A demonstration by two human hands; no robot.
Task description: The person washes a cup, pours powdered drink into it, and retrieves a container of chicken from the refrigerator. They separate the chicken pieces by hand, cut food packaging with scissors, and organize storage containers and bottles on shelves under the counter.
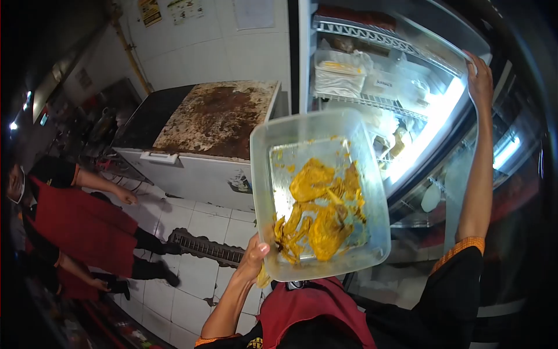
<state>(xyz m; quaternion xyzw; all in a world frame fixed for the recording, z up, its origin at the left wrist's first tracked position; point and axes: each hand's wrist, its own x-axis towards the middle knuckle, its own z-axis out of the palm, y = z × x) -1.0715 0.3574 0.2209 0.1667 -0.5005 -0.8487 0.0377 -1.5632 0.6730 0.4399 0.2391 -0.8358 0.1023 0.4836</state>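
A clear plastic container [381, 232] is held up in front of my chest, with pieces of yellow-coated meat [328, 232] lying in it. My left hand [254, 257] grips its lower left edge, the thumb on the wall and the other fingers mostly hidden. Up at the right, my right hand [479, 78] is on the outer edge of the glass fridge door [459, 136], its fingers curled over the frame. Behind the container stands the lit fridge, with wire shelves [378, 36] bearing bags and a white stack in a plastic box [340, 78].
A chest freezer [203, 168] with a rusty, stained top stands left of the fridge. At the far left is a person [81, 227] in a red apron. A floor drain grate [206, 247] runs through the white tiles. Another glass-fronted case [430, 198] is at the right.
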